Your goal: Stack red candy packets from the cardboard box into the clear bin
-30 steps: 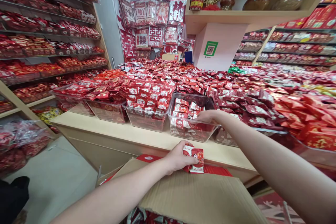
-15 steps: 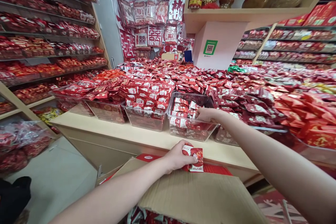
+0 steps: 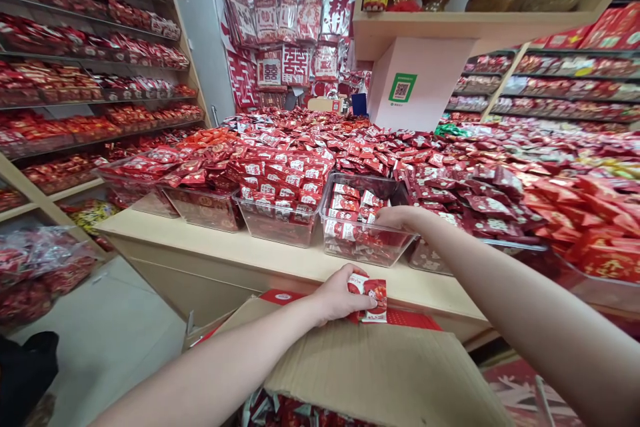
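Observation:
My left hand [image 3: 343,295] is closed around a few red-and-white candy packets [image 3: 375,300], thumb across their front, above the flap of an open cardboard box [image 3: 385,370]. My right hand [image 3: 397,217] reaches into a clear plastic bin [image 3: 367,255] on the counter. Its fingertips are down among the bin's contents, so whether they grip anything is hidden. Red-and-white packets [image 3: 345,203] stand in rows at the left of that bin, and its back right part holds fewer. More packets [image 3: 300,413] lie inside the box below.
Neighbouring clear bins [image 3: 280,230] heaped with red packets line the wooden counter [image 3: 200,243]. Shelves of packets [image 3: 90,83] rise at the left. A white pillar [image 3: 425,80] with a QR code stands behind, under an overhanging cabinet [image 3: 450,27]. A bagged pile [image 3: 43,267] sits at lower left.
My right hand has sunk slightly deeper into the bin, its fingers now less visible. My left hand keeps holding the packets almost in place. The view has shifted slightly.

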A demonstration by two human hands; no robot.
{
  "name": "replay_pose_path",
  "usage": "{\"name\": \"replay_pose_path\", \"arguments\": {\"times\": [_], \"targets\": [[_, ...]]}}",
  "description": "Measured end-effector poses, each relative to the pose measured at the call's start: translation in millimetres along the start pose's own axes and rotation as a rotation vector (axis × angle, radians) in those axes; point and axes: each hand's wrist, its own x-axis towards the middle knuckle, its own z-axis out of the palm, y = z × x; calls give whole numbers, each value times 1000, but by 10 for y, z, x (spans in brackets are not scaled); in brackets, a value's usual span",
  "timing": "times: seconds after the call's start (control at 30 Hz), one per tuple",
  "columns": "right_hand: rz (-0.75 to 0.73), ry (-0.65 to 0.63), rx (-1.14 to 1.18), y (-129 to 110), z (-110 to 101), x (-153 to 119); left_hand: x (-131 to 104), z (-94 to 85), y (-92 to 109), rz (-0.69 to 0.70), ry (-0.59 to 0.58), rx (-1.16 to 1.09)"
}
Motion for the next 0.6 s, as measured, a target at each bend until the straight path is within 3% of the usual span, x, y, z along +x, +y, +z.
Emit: {"name": "replay_pose_path", "arguments": {"times": [0.1,0.6], "targets": [[20,-67,-7,-9,-11,7,7,-9,-17,0,-10,2],[-179,24,-297,-84,-18,39,31,-47,-39,34,-16,141]]}}
